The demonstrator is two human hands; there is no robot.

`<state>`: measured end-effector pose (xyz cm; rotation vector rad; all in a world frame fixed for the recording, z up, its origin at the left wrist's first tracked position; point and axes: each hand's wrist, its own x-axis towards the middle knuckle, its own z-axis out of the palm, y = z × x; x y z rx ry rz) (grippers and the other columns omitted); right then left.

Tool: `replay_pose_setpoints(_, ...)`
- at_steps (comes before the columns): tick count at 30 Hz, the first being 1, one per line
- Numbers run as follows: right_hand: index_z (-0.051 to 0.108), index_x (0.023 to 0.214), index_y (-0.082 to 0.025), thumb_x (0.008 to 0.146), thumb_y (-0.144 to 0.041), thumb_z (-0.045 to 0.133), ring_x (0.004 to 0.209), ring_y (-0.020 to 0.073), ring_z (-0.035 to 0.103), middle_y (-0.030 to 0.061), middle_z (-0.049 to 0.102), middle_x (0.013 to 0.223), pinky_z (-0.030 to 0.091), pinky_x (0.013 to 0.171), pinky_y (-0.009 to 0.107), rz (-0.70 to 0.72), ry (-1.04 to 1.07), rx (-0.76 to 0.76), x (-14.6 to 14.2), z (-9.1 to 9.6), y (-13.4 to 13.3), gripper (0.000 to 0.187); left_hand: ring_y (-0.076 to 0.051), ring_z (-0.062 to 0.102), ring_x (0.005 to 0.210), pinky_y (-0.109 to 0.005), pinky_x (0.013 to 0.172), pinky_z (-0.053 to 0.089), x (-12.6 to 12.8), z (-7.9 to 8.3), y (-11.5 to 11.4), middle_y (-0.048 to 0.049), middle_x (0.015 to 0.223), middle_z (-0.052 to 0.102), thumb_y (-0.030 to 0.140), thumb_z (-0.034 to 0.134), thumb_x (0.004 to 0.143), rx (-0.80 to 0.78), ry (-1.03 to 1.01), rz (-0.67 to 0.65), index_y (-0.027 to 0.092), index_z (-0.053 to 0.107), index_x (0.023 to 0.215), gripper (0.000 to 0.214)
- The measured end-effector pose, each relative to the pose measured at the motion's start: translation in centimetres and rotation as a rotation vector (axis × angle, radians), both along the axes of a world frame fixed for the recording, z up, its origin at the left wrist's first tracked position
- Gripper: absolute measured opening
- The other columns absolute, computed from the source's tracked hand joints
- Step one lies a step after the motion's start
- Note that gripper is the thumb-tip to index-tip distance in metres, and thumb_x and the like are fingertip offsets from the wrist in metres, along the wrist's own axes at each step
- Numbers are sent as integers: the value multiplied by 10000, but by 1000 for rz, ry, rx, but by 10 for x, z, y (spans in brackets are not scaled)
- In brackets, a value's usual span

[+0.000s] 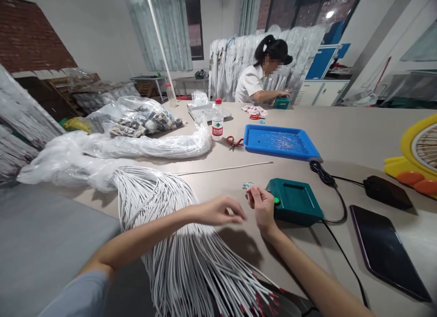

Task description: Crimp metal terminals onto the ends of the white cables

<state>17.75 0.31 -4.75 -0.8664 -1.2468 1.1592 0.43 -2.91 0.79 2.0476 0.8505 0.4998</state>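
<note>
White wires w/ red tips lie nearest us, a thick bundle fanning toward the near right, its far left part inside clear plastic wrap. Our L hand is at the bundle's right edge, fingers loosely curled, thumb apart from the fingertips; we see nothing in it. Our R hand is just to its right, narrow, thumb & fingers pinched. Small pale-green piece sticks out past the fingertips, so we take it as held, tho the grip itself is partly hidden. Can't tell if R hand touches the green box to its right; the green button is v. close to it.

Step in hand, our read: fine fingertip handling beside the box, w/ L hand free. Next move prob. calls for a steady R pinch, b/c smth that small drops easily, & a light L touch so the packed wires don't drag each other.

Farther off, a single wire lies on the table, near side of the blue tray, which has tiny bits in it. Red-handled cutters & water bottle are left of the tray. Near right: dark phone. Far side: co-worker in white, at another green box.
</note>
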Motion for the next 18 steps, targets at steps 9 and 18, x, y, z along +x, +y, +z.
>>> replay_pose_setpoints(9, 541, 672, -169, 855, -470, 505, 458, 73, 250, -57, 310, 517, 170, 433, 234, 41, -63, -30, -5, -9, -1, 354, -238, 575, 856, -318, 756, 410, -97, -29, 72, -128, 781, 632, 73, 470, 800, 385, 667, 583, 120, 669, 737, 214)
replay_pose_setpoints(18, 536, 655, -175, 861, -497, 472, 446, 82, 266, -54, 326, 503, 187, 431, 236, 62, -125, -4, -6, -13, -3, 388, -230, 551, 831, -319, 755, 365, -96, -35, 78, -143, 835, 599, 64, 455, 779, 369, 692, 661, 111, 618, 730, 177)
